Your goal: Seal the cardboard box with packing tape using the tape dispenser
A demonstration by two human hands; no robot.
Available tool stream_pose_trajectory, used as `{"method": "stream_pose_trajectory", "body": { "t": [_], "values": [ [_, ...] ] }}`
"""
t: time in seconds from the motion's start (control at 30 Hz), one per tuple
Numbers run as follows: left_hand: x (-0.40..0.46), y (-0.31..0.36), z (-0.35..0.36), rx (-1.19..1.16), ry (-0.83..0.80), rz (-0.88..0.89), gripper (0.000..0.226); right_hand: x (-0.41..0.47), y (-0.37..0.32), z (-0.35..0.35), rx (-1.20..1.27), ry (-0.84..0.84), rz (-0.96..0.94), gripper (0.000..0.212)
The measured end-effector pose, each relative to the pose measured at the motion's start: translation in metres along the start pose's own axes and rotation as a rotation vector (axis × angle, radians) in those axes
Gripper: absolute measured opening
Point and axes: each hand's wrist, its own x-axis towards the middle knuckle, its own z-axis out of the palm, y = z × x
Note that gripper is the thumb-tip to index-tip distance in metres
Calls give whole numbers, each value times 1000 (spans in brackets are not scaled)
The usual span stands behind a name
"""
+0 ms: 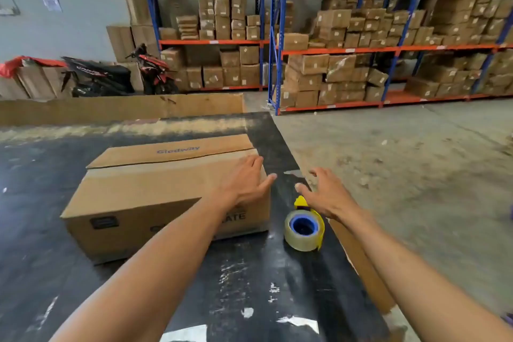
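The person's left hand [245, 184] is lying flat on the right end of the cardboard box [166, 191], fingers spread and palm down, pressing on the top near the flap seam without gripping anything. The right hand [326, 194] is hovering open above the black table [249, 286], fingers splayed wide and holding nothing, just above and beyond the tape dispenser [305, 226]. Whether the palm is touching the dispenser's yellow frame is hard to tell, since the hand is covering its upper part.

The box is sitting on the table's left half, its long side facing the camera, its top flaps folded shut and the seam running along its length. The dispenser is standing just beside the box's right end, near the table's right edge, carrying a roll of clear tape on a blue core.

Beyond the table a long sheet of cardboard [122, 110] is standing on edge. Behind it two motorbikes [119, 75] are parked against a pale wall, and blue and orange shelves [347, 50] are holding stacks of brown cartons. The print on the box's front is partly hidden by the left forearm, and the dispenser's handle is not showing.
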Motion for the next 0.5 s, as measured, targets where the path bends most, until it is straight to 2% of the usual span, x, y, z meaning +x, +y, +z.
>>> {"method": "stream_pose_trajectory", "body": {
  "t": [0.1, 0.2, 0.4, 0.5],
  "values": [
    [-5, -2, 18, 29, 3, -25, 72, -8, 29, 31, -42, -130, 146, 76],
    [-10, -3, 35, 171, -10, -19, 82, -14, 52, 65, -86, -219, 257, 74],
    [2, -20, 25, 226, -98, 59, 82, -9, 55, 94, -55, -153, 481, 66],
    [4, -43, 12, 317, -190, 59, 83, -2, 58, 93, 56, -162, 533, 48]
  ]
}}
